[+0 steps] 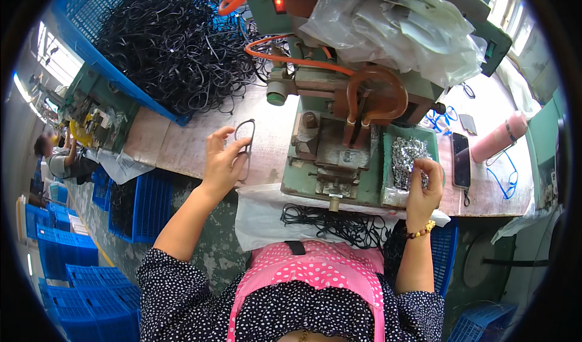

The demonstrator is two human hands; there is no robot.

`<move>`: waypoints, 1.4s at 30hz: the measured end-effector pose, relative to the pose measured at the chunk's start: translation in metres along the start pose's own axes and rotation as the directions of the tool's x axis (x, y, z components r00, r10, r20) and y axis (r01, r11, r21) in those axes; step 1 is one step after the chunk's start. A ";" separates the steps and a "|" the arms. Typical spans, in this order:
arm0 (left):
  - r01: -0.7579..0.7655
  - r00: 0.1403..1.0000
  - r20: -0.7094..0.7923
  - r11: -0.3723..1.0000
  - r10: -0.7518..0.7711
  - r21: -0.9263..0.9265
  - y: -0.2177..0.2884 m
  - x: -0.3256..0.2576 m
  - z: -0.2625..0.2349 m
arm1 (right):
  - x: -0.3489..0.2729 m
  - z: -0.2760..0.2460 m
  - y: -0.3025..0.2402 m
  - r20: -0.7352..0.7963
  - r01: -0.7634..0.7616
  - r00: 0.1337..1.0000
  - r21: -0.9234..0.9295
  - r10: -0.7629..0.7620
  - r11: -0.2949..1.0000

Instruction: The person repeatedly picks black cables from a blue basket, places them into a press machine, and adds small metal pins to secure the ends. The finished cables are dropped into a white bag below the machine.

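Note:
Between the thumb and fingers of my left hand (224,160), a dark eyeglass frame (253,135) is held upright over the table, left of the machine. My right hand (425,187) hovers at the right side of a green tray (388,187) of small shiny metal parts (407,154). Its thumb and fingertips are pinched together; whatever they grip is too small to make out. The green bench machine (339,154), with a metal fixture and a thick copper-coloured loop, stands between my hands.
At the far left, a blue crate (115,69) overflows with black eyeglass frames (176,45). On the right lie a phone (461,160), a pink bottle (500,137) and blue frames (506,181). More black frames (330,222) rest by my lap. An orange hose (285,56) crosses the machine.

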State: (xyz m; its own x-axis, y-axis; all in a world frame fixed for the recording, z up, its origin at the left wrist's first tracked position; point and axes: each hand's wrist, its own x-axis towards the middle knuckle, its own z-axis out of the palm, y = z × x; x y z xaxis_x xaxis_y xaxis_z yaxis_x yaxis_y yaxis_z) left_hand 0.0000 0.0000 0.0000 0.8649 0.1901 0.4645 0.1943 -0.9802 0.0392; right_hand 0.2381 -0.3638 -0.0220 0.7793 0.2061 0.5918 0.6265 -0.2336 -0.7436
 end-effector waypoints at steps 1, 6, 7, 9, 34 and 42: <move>-0.001 0.999 -0.051 0.997 -0.004 -0.082 0.007 0.004 -0.008 | 0.003 0.004 -0.012 -0.006 -0.020 1.000 0.069 0.021 0.997; 0.288 0.908 0.083 0.468 -0.411 -0.836 0.059 0.023 -0.045 | 0.007 0.024 -0.072 0.105 -0.119 0.991 0.349 0.087 0.929; 0.296 0.916 0.118 0.450 -0.383 -0.843 0.067 0.025 -0.058 | 0.008 0.031 -0.080 0.126 -0.099 0.991 0.373 0.055 0.922; 0.272 0.947 0.157 0.439 -0.280 -0.856 0.079 0.035 -0.080 | 0.009 0.044 -0.094 0.144 -0.107 0.989 0.460 0.045 0.881; -0.110 0.912 -0.246 0.383 -0.327 -0.917 0.122 0.097 -0.075 | 0.009 0.066 -0.115 0.321 -0.330 0.935 0.636 0.149 0.698; -0.133 0.925 -0.244 0.351 -0.293 -0.927 0.139 0.084 -0.075 | 0.011 0.068 -0.116 0.330 -0.351 0.931 0.698 0.155 0.624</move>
State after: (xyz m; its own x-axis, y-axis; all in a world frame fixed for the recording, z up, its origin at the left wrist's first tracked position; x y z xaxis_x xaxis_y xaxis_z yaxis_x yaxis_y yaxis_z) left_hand 0.0650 -0.1247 0.1105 0.6298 0.4489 0.6339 -0.4760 -0.4219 0.7717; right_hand 0.1735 -0.2700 0.0497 0.8176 0.4693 0.3335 0.1068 0.4455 -0.8889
